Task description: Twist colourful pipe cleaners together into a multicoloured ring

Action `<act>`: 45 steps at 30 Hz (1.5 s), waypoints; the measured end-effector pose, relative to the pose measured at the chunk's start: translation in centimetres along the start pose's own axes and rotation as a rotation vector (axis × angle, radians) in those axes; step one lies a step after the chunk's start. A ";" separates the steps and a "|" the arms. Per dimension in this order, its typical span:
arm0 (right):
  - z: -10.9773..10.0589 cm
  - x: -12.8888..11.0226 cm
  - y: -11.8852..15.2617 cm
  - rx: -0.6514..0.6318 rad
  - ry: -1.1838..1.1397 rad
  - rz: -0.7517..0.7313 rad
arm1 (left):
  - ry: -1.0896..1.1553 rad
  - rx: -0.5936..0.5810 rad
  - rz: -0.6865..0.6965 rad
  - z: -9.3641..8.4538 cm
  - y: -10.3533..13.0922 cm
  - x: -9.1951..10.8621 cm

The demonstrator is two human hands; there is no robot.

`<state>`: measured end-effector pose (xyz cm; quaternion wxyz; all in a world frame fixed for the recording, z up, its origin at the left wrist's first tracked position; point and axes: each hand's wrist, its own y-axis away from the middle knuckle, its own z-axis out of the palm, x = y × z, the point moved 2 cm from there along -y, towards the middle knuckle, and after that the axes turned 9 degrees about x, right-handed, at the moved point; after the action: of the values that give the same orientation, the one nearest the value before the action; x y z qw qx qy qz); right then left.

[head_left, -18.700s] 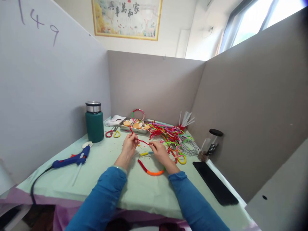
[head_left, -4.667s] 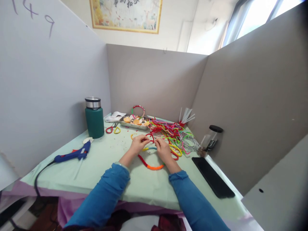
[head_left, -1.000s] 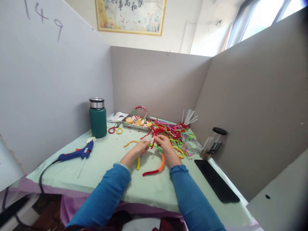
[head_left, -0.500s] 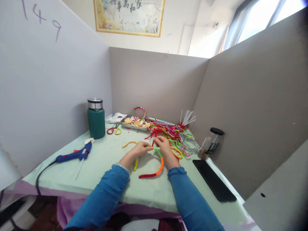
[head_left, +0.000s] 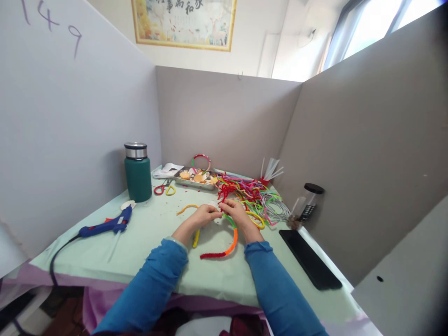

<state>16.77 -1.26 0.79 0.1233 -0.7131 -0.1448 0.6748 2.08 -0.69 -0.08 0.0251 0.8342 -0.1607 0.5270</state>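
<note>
A curved band (head_left: 231, 242) wrapped in fuzzy red, orange and green pipe cleaner lies in front of me, its far part between my hands. My left hand (head_left: 204, 217) pinches the band near its green stretch. Closed at the fingertips, my right hand (head_left: 236, 213) grips a red pipe cleaner (head_left: 220, 203) beside the left fingers. A yellow fuzzy piece (head_left: 196, 239) shows under my left wrist; whether it joins the band is hidden. Beyond that hand rests an orange-yellow pipe cleaner (head_left: 187, 208).
Behind my hands are a heap of coloured pipe cleaners (head_left: 245, 189), a metal tray (head_left: 196, 185) of small pieces, and scissors (head_left: 164, 189). A blue glue gun (head_left: 108, 226) and green bottle (head_left: 137, 177) stand left; a black phone-like slab (head_left: 310, 259) lies right.
My right hand has come slightly down and left, closer to the left fingers, drawing the red pipe cleaner with it. The left hand keeps its hold. The whole view has shifted slightly.
</note>
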 end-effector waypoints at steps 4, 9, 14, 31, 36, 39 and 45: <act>-0.1 0.2 -0.1 0.026 -0.023 0.033 | 0.006 -0.016 0.038 -0.4 0.6 1.0; -0.2 0.3 -0.1 0.026 -0.050 0.042 | 0.003 -0.024 0.129 -0.5 0.4 1.0; -0.2 0.4 -0.1 0.024 -0.011 0.041 | -0.122 0.041 0.274 0.0 -0.3 0.4; -0.4 0.2 -0.3 0.066 -0.066 0.037 | -0.174 0.123 0.369 -0.1 0.2 1.2; -0.3 0.2 -0.2 0.035 -0.082 0.078 | -0.171 0.125 0.417 -0.1 0.4 1.4; 0.0 0.2 0.1 -0.007 -0.165 0.181 | -0.136 0.107 0.449 -0.1 0.7 1.8; 0.5 -0.5 1.1 0.014 -0.328 0.158 | -0.048 0.155 0.519 -0.2 1.1 2.5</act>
<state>16.33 -2.50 0.85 0.0494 -0.6019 -0.1018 0.7905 2.54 -2.32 2.11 -0.1784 0.7769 -0.3288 0.5064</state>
